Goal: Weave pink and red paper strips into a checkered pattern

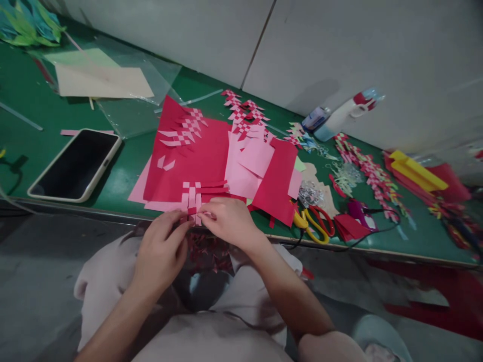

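Both hands close together, left and right, fingertips pinching.

We've got a green counter here: phone lying at the left, red and pink paper sheets in the middle, scissors just beside them, woven strips to the right.

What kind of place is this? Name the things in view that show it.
Probably a paper-craft worktable: the hands work a woven paper piece on a green table, with scissors nearby.
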Motion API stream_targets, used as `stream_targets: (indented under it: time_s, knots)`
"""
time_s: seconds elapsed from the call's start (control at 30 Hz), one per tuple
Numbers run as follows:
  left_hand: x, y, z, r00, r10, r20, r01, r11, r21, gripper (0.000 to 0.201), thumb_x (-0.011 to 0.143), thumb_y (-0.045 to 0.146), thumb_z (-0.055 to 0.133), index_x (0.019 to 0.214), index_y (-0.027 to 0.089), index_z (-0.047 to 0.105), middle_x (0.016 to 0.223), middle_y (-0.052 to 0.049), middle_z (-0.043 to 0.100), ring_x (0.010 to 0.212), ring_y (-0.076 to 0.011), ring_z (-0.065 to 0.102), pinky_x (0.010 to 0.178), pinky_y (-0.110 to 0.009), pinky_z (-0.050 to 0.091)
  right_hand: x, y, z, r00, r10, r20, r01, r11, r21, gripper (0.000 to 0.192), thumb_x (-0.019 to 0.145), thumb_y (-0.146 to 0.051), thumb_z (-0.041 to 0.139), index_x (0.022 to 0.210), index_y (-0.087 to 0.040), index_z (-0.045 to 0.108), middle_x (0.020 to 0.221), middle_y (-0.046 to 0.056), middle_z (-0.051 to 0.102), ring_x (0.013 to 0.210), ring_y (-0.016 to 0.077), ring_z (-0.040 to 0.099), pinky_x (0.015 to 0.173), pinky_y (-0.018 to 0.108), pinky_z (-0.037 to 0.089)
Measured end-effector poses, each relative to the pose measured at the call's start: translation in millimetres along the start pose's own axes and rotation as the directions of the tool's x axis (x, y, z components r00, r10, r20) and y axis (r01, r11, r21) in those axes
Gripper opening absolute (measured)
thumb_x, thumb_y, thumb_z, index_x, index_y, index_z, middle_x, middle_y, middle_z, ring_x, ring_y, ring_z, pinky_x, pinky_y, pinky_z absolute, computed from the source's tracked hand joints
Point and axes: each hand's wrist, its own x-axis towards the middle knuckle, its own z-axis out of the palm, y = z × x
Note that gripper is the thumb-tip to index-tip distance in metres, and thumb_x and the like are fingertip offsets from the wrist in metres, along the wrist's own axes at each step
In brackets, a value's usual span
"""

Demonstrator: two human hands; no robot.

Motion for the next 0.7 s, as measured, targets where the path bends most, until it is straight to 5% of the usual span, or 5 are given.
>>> stream_targets:
  time_s: [0.13,0.33,0.4,0.57,0.7]
  knots:
    - [-6,6,-8.3,0.950,-0.303,-0.072,0.302,0.953,-0.022,0.013,0.085,0.022,0.054,0.095,0.017,0.061,0.091,-0.008,0.065,0.084,-0.0216,0.061,0.077,-0.034,0.048,-8,3,16,0.997,-0.037,-0.065,0.035,0.999,-0.030,0.026,0.093,-0.035,0.049,0.090,-0.023,0.072,0.085,0.002,0.071,0.076,0.0144,0.061,0.056,0.027,0.030]
    - [-10,2,-11.6,0.692,-0.660,0.294,0.714,0.685,-0.145,0.028,0.090,0.043,0.045,0.080,0.022,0.061,0.061,0.000,0.064,0.056,-0.0169,0.059,0.052,-0.026,0.039,-20,8,33,0.973,-0.134,-0.187,0.119,0.989,-0.086,0.028,0.094,-0.037,0.047,0.090,-0.025,0.072,0.075,0.000,0.067,0.071,0.0128,0.059,0.055,0.028,0.028]
    - [-12,-1,-6.1,0.589,-0.696,0.411,0.808,0.497,-0.317,0.031,0.089,0.046,0.045,0.083,0.021,0.064,0.071,-0.003,0.070,0.069,-0.0211,0.065,0.061,-0.027,0.046,-25,7,36,0.963,-0.164,-0.211,0.147,0.984,-0.098,0.028,0.094,-0.036,0.047,0.088,-0.025,0.072,0.071,0.000,0.065,0.069,0.0120,0.058,0.055,0.028,0.028]
    - [-12,0,8.8,0.348,-0.563,0.750,0.815,-0.213,-0.538,0.029,0.087,0.044,0.050,0.081,0.018,0.062,0.076,-0.007,0.073,0.075,-0.0229,0.070,0.068,-0.033,0.055,-35,5,40,0.958,-0.210,-0.193,0.187,0.974,-0.129,0.030,0.095,-0.035,0.044,0.089,-0.025,0.072,0.069,-0.001,0.064,0.069,0.0116,0.057,0.055,0.028,0.028]
    - [-5,8,11.1,0.279,-0.459,0.843,0.767,-0.422,-0.483,0.020,0.085,0.032,0.057,0.084,0.013,0.064,0.072,-0.008,0.073,0.067,-0.0197,0.070,0.066,-0.033,0.058,-41,5,39,0.955,-0.260,-0.142,0.241,0.960,-0.140,0.034,0.093,-0.045,0.046,0.095,-0.022,0.071,0.074,0.001,0.064,0.070,0.0128,0.056,0.055,0.028,0.029]
